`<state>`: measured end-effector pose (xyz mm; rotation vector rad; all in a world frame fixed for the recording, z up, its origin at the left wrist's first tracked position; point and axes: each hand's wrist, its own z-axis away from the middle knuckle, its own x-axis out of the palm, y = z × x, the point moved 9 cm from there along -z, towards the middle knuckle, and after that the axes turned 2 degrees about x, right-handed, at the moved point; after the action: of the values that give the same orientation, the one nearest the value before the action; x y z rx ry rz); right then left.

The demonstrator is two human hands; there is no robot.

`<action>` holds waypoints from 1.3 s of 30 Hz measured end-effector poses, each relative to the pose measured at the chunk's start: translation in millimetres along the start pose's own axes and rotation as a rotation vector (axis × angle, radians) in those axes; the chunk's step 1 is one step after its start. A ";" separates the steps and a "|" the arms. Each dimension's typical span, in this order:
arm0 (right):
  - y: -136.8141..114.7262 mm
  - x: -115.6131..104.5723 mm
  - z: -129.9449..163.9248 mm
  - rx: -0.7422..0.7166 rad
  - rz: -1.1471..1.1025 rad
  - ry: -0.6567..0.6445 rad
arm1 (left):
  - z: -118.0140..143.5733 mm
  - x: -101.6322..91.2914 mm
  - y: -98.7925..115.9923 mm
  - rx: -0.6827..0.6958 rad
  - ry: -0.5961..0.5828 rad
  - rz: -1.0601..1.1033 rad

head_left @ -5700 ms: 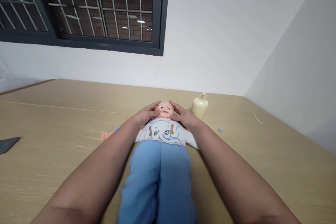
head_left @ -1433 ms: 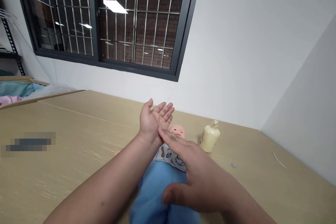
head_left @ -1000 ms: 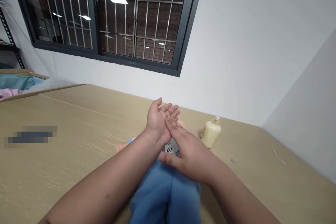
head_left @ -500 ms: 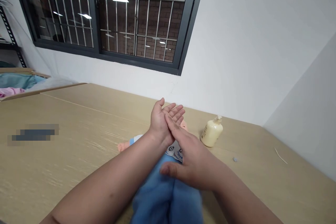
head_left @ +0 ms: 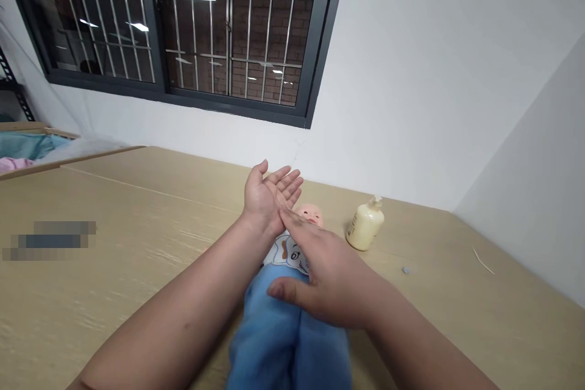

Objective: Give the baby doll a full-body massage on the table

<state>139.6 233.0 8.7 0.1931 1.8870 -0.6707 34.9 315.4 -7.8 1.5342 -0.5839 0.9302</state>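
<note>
A baby doll [head_left: 311,213] in a white printed top and blue trousers [head_left: 278,317] lies on its back on the tan surface. Above its chest my left hand [head_left: 269,195] is turned palm up, fingers spread and holding nothing. My right hand [head_left: 324,262] faces down with its fingers stretched out, their tips against the base of the left palm and the thumb held apart. Right of the doll's head stands a pale yellow pump bottle [head_left: 365,225]. The hands and forearms cover part of the doll's upper body and arms.
A small grey bit [head_left: 405,270] and a thin pale strip [head_left: 483,261] lie on the tan surface [head_left: 137,219] at the right. Behind is a white wall with a barred window [head_left: 228,30]. Folded cloths [head_left: 27,145] lie in a box at the far left.
My left hand has shifted left and slightly up, and the right fingertips now rest nearer its wrist. More of the doll's face and top shows. The view has moved slightly.
</note>
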 end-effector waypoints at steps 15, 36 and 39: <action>24.2 7.2 -12.6 0.025 0.064 0.038 | 12.9 7.8 -21.2 -0.011 0.007 -0.030; 19.0 2.4 -10.9 0.005 0.022 0.048 | 18.0 12.7 -26.5 -0.049 -0.033 -0.009; 23.4 1.7 -9.9 0.057 0.042 0.014 | 12.3 7.2 -16.3 -0.019 -0.006 -0.037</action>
<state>141.0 257.3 1.4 0.2742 1.8727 -0.6967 54.8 307.5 -11.2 1.5263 -0.5655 0.8905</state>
